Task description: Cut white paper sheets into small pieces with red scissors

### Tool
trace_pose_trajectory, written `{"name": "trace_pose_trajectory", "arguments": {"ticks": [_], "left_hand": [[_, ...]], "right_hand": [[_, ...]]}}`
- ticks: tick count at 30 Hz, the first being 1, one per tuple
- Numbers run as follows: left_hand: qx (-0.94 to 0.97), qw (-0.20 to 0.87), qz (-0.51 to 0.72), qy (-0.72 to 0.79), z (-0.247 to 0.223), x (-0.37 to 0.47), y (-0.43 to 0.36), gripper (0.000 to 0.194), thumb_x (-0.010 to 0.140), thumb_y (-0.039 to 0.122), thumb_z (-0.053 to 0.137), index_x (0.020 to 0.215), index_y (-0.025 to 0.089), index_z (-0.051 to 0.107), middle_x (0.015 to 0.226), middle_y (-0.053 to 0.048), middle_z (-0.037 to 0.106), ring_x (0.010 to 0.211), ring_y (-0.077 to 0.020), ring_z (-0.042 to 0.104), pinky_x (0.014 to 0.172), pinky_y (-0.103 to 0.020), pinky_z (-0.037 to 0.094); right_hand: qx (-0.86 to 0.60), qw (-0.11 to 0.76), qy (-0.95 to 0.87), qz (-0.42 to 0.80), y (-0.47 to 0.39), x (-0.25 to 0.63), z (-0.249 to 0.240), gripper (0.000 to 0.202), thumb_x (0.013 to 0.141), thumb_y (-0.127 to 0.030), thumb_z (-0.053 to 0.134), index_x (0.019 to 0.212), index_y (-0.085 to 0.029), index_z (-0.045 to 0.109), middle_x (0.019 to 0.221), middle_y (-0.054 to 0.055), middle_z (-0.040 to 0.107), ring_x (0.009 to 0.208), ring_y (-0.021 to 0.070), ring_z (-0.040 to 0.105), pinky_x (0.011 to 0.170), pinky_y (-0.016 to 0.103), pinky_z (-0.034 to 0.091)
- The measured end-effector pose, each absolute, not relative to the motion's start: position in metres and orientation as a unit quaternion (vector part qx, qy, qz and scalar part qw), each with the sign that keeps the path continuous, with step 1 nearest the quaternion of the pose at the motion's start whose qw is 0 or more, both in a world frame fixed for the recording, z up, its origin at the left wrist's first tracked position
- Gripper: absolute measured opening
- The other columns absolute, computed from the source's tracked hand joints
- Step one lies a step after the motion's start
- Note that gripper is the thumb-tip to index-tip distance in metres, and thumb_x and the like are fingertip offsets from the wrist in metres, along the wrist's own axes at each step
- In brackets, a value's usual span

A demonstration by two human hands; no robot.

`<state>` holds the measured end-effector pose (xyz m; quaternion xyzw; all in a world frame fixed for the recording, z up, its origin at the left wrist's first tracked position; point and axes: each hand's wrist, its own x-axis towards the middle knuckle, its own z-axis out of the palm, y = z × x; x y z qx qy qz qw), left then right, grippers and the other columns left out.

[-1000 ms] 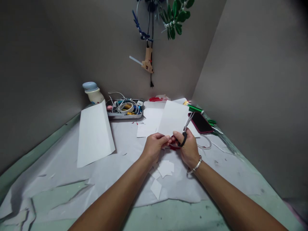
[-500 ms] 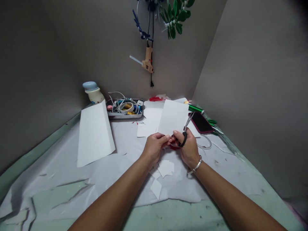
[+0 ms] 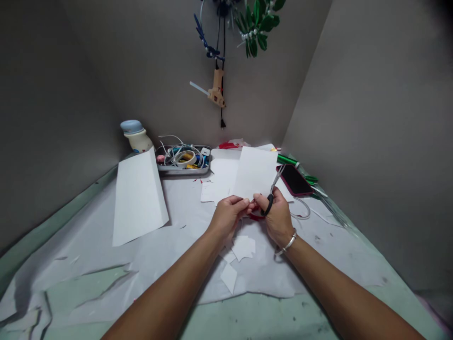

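My left hand [image 3: 228, 213] is closed, its thumb and fingers pinched on something small that I cannot make out. Scissors [image 3: 268, 204] with black handles are in my right hand [image 3: 279, 215], blades pointing up and away. The right thumb and fingertips meet the left fingertips. A bit of red material [image 3: 256, 217] shows just below the fingers. Beyond the hands lies a white sheet [image 3: 256, 170]. Small cut white paper pieces [image 3: 243, 247] lie on the table between my forearms, one of them diamond-shaped [image 3: 229, 277].
A folded white sheet [image 3: 138, 203] lies left, near a blue-lidded jar [image 3: 136, 137] and a metal tray [image 3: 184, 172] of supplies. At right are a phone [image 3: 295, 180] and a green roll [image 3: 287, 160]. A glue gun [image 3: 216, 89] hangs on the wall.
The scissors' handles have tilted slightly in my right hand, and the fingertips have shifted a little. The other objects stay in place.
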<state>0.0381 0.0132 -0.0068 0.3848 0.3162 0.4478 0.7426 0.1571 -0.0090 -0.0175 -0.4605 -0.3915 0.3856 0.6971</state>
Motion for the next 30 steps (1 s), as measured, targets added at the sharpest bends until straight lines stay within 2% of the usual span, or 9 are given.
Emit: {"name": "trace_pose_trajectory", "arguments": {"ticks": [4,8,11,20,25,30], "left_hand": [[0.39,0.743,0.449,0.306,-0.0083,0.0369,0.0141,0.014,0.072,0.022,0.069,0.071,0.01,0.063,0.074,-0.008,0.066,0.069,-0.012,0.06,0.07,-0.024,0.045],[0.401,0.733,0.455,0.308,-0.0069,0.0371,0.0132,0.018,0.069,0.027,0.072,0.07,0.011,0.062,0.072,-0.007,0.065,0.071,-0.0135,0.061,0.072,-0.026,0.045],[0.398,0.726,0.464,0.315,-0.0041,0.0385,0.0113,0.017,0.067,0.024,0.074,0.071,0.012,0.064,0.073,-0.007,0.066,0.072,-0.0145,0.062,0.077,-0.029,0.046],[0.394,0.73,0.467,0.305,-0.0071,0.0403,0.0118,0.017,0.068,0.024,0.074,0.076,0.011,0.066,0.078,-0.009,0.069,0.076,-0.0157,0.064,0.079,-0.03,0.046],[0.388,0.726,0.472,0.315,-0.0082,0.0404,0.0121,0.022,0.068,0.028,0.075,0.073,0.01,0.066,0.078,-0.011,0.069,0.075,-0.0167,0.064,0.08,-0.032,0.046],[0.394,0.708,0.474,0.344,-0.0076,0.0403,0.0126,0.024,0.064,0.03,0.077,0.068,0.01,0.064,0.07,-0.009,0.067,0.067,-0.0151,0.062,0.072,-0.03,0.045]], "right_hand": [[-0.465,0.689,-0.394,0.392,-0.0087,0.1579,-0.0189,0.026,0.075,-0.028,0.066,0.097,-0.02,0.054,0.07,-0.003,0.065,0.057,0.0115,0.06,0.057,0.024,0.05],[-0.459,0.697,-0.379,0.399,-0.009,0.1571,-0.0181,0.029,0.074,-0.029,0.067,0.098,-0.02,0.054,0.076,-0.002,0.066,0.057,0.0111,0.06,0.058,0.025,0.051],[-0.459,0.703,-0.373,0.395,-0.0095,0.156,-0.0169,0.029,0.072,-0.028,0.068,0.097,-0.021,0.055,0.083,-0.001,0.067,0.06,0.0107,0.06,0.06,0.025,0.051],[-0.451,0.709,-0.379,0.389,-0.0095,0.155,-0.0163,0.03,0.072,-0.029,0.067,0.098,-0.02,0.054,0.081,-0.001,0.066,0.061,0.0105,0.058,0.059,0.024,0.05],[-0.452,0.709,-0.384,0.382,-0.0115,0.1528,-0.0136,0.028,0.072,-0.029,0.067,0.095,-0.02,0.054,0.089,0.001,0.067,0.066,0.0111,0.06,0.063,0.025,0.051],[-0.457,0.701,-0.403,0.37,-0.0133,0.1513,-0.0104,0.026,0.073,-0.028,0.066,0.094,-0.021,0.054,0.087,0.0,0.066,0.065,0.0107,0.06,0.062,0.024,0.051]]}}
